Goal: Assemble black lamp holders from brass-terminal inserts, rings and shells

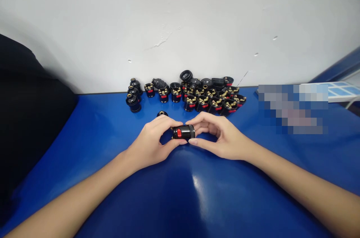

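Note:
Between my two hands a black lamp socket (184,132) with a red switch lies sideways, just above the blue table. My left hand (153,136) grips its left end, where a bit of brass shows, with thumb and fingers. My right hand (221,135) pinches the ribbed ring (192,131) at the other end. Just behind my left hand stands a black cap (162,113) with a brass hole on top, partly hidden by the fingers.
Several black socket bodies (202,103) with brass contacts and red switches stand by the wall (180,24). To their left, capped sockets (133,102) form a row. Black cloth (30,110) borders the blue table (174,200) at left; a blurred-out patch (294,110) lies right.

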